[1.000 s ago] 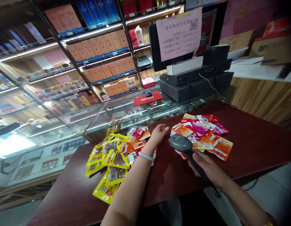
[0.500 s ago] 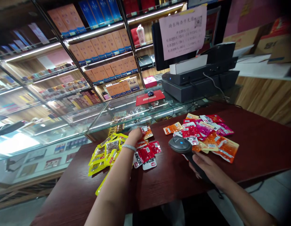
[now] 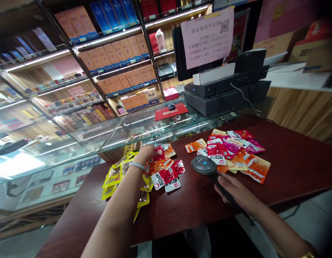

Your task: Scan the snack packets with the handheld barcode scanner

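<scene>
My right hand (image 3: 232,188) is wrapped round the handle of a dark barcode scanner (image 3: 205,165), its head just in front of a heap of red, orange, white and magenta snack packets (image 3: 235,148). At the far edge of the table my left hand (image 3: 146,153) reaches between two other groups. Its fingers are turned away from me and hidden, so a grip cannot be made out. Right beside it lies a smaller heap of red, orange and white snack packets (image 3: 166,173). Yellow snack packets (image 3: 113,179) spread under and around my left forearm, which covers some of them.
A dark red table (image 3: 182,211) carries the packets. Behind it are a glass counter (image 3: 144,125), a red mouse pad (image 3: 164,113) with a mouse, and a black cash register (image 3: 203,102) below a monitor with a pink sign (image 3: 206,39). Shelves of boxes (image 3: 114,53) line the back.
My left hand and forearm have moved left, uncovering red and orange packets beside the hand and yellow ones right of the forearm. My right hand keeps the scanner nearly in place.
</scene>
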The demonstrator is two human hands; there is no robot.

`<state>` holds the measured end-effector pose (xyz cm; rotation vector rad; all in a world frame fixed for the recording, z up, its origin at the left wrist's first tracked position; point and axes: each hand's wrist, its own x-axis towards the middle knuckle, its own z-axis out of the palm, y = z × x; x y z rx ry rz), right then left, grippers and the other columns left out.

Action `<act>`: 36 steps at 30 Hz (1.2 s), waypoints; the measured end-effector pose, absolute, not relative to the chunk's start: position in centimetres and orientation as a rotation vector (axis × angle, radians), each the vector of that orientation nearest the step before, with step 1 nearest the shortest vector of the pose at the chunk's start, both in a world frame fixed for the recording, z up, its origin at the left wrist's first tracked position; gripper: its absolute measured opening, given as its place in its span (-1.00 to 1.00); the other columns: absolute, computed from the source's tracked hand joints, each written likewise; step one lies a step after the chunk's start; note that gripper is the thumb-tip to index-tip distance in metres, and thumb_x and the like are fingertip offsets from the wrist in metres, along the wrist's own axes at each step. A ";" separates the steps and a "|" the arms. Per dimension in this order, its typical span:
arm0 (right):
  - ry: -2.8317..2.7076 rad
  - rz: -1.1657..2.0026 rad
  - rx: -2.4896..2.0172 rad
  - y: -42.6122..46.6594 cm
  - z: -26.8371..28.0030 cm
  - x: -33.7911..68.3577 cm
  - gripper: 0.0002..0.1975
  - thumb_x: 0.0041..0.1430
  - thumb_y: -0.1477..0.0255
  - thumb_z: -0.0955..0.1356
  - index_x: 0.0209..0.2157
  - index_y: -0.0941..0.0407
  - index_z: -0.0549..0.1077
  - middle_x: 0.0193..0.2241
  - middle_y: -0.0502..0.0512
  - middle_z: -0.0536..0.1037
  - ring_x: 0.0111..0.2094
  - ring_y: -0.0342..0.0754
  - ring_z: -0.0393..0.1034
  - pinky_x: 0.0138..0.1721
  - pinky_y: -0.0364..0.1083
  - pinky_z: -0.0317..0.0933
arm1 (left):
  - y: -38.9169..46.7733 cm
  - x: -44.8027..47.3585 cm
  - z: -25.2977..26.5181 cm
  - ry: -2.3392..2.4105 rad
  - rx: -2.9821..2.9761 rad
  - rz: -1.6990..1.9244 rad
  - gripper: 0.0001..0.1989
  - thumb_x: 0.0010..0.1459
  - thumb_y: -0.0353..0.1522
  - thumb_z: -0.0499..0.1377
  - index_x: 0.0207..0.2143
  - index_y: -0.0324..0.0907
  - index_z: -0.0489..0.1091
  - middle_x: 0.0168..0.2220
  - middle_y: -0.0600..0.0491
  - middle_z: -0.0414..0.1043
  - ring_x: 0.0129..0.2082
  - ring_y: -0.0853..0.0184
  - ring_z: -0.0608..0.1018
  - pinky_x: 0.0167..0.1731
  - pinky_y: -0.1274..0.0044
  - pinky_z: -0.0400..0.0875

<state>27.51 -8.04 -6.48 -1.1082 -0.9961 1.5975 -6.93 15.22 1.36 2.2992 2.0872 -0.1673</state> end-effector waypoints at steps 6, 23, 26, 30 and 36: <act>-1.030 1.589 -1.070 -7.9 -5.8 26.9 -0.42 0.14 -0.09 0.38 -0.08 0.12 0.38 -0.60 -0.13 0.33 -0.64 -0.19 0.16 -0.58 -0.16 0.07 | 14.4 -5.9 2.0 2.103 2.194 0.317 -0.64 0.29 -0.11 0.07 -0.04 -0.16 0.34 -0.10 -0.18 0.55 -0.13 0.13 0.58 -0.19 0.43 0.37; -0.995 1.532 -0.933 -8.0 -4.1 26.6 -0.49 0.16 -0.12 0.33 -0.37 0.08 0.32 -0.63 -0.12 0.31 -0.67 -0.21 0.11 -0.60 -0.17 0.09 | 8.8 4.6 -0.4 1.299 2.192 0.669 -0.88 0.16 -0.29 0.19 -0.24 -0.09 0.46 -0.31 -0.04 0.54 -0.28 0.22 0.54 -0.15 0.43 0.41; -0.958 1.526 -0.948 -8.1 -4.5 26.9 -0.49 0.15 -0.11 0.34 -0.38 0.08 0.32 -0.64 -0.12 0.30 -0.67 -0.20 0.11 -0.60 -0.17 0.09 | 9.3 6.1 -0.7 1.317 2.112 0.761 -0.84 0.26 -0.29 0.10 -0.22 -0.12 0.46 -0.26 0.00 0.54 -0.24 0.27 0.55 -0.12 0.46 0.42; -0.917 1.520 -0.983 -8.3 -4.9 27.0 -0.48 0.12 -0.12 0.37 -0.37 0.08 0.31 -0.63 -0.11 0.31 -0.67 -0.20 0.13 -0.61 -0.17 0.08 | 10.3 8.1 0.5 1.172 1.827 0.958 -0.68 0.35 -0.30 -0.02 0.06 -0.16 0.38 -0.16 -0.02 0.56 -0.18 0.31 0.57 -0.14 0.49 0.45; -0.918 1.538 -0.962 -8.3 -5.4 27.2 -0.52 0.15 -0.07 0.38 -0.35 0.09 0.32 -0.61 -0.11 0.34 -0.65 -0.21 0.15 -0.59 -0.17 0.10 | 11.6 3.6 1.7 1.501 2.176 0.699 -0.75 0.27 -0.31 0.13 -0.08 -0.16 0.52 -0.05 -0.08 0.57 -0.02 0.20 0.55 0.02 0.43 0.37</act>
